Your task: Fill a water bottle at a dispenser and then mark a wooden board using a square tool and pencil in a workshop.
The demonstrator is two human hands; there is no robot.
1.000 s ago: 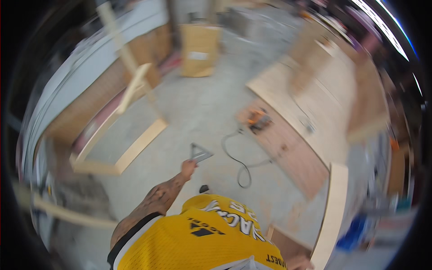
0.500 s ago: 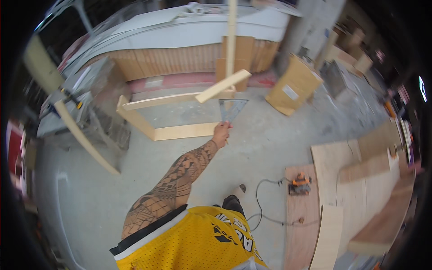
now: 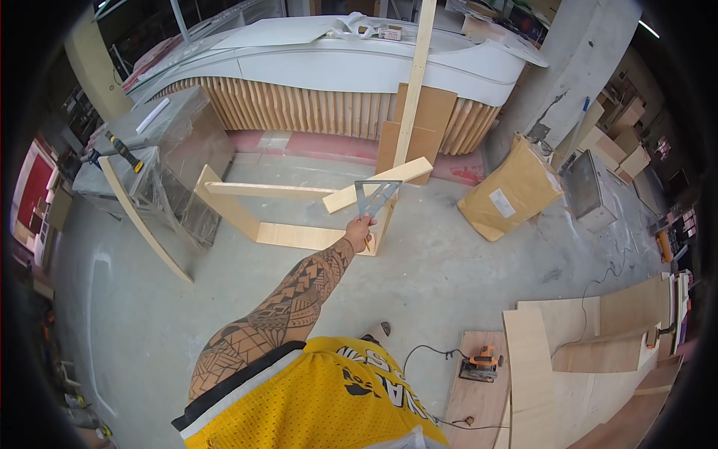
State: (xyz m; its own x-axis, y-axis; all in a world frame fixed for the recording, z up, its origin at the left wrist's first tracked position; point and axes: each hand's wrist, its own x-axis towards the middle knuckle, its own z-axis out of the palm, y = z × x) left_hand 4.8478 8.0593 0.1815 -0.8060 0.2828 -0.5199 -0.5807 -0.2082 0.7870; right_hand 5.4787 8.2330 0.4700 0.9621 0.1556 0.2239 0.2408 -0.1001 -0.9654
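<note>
My left hand is stretched out at arm's length, its fingers closed on a grey triangular speed square. A thin yellowish stick, perhaps a pencil, shows just below the fingers. In this view the square overlaps a short pale board, which lies across the corner of a rectangular wooden frame standing on the floor. Whether the square touches the board I cannot tell. My right hand is out of view.
A long upright plank rises behind the frame, near a curved white counter. To the right stands a brown paper sack. An orange power tool with a cord rests on a board, lower right. A curved wooden strip leans at left.
The view has shifted, and the floor things at lower right sit lower in it. My left hand, still holding the speed square, has come over the short board from beside it.
</note>
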